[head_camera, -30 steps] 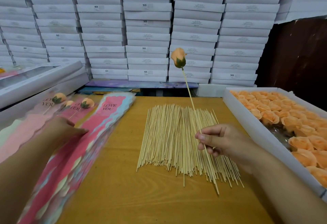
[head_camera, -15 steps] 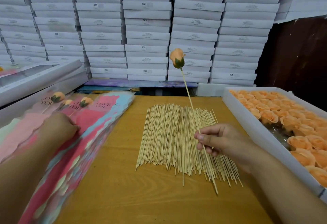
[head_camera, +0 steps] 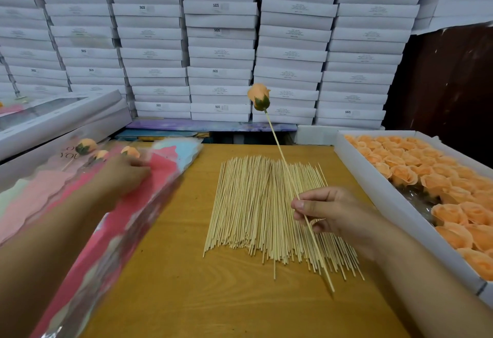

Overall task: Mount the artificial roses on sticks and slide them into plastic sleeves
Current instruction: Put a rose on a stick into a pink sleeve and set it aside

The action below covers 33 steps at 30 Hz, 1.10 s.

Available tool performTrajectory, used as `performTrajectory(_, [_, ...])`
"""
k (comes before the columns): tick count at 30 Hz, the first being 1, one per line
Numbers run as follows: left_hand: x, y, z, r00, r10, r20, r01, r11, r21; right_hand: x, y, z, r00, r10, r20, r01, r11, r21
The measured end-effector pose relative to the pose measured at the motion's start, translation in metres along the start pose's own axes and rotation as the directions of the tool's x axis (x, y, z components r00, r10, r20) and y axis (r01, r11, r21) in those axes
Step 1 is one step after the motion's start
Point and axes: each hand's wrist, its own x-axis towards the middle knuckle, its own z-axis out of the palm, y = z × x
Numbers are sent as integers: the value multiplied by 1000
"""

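Left hand fingertips hidden; sleeve stack blurred, cropped.

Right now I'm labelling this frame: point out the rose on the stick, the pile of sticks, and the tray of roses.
rose on the stick [head_camera: 259, 97]: head view, on the peach bud.
pile of sticks [head_camera: 248, 204]: head view, middle of the pile.
tray of roses [head_camera: 373, 177]: head view, on its white left wall.

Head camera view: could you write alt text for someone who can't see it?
A right hand pinches a thin wooden stick topped with a peach artificial rose above a pile of bare sticks, while the left hand touches pink plastic sleeves.
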Motion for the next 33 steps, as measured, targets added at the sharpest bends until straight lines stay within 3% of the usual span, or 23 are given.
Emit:
performTrajectory(2, [-11,18,7,975,-72,209,135,943,-304,0,1,0,1000,-1,12,1,1000,21])
performTrajectory(4, [-29,36,19,929,-36,370,238,822,-517,1,1,0,999,11,32,-12,999,43])
performTrajectory(7, [-61,58,42,872,69,485,293,721,-628,3,3,3,997,28,72,-38,989,141])
performTrajectory(12, [-106,73,78,761,124,637,387,701,-599,5,4,7,993,39,109,-70,952,298])
performTrajectory(15, [-125,71,93,699,145,700,385,749,-539,4,4,9,992,21,123,-65,930,361])
performTrajectory(25, [-172,71,89,451,187,873,296,891,-344,8,5,2,998,38,-41,-22,940,341])
performTrajectory(32, [-180,62,76,361,189,913,209,938,-276,8,6,-1,995,49,-81,-20,947,319])
performTrajectory(33, [-178,63,76,374,206,904,226,925,-304,7,6,0,997,41,-60,-21,952,307])
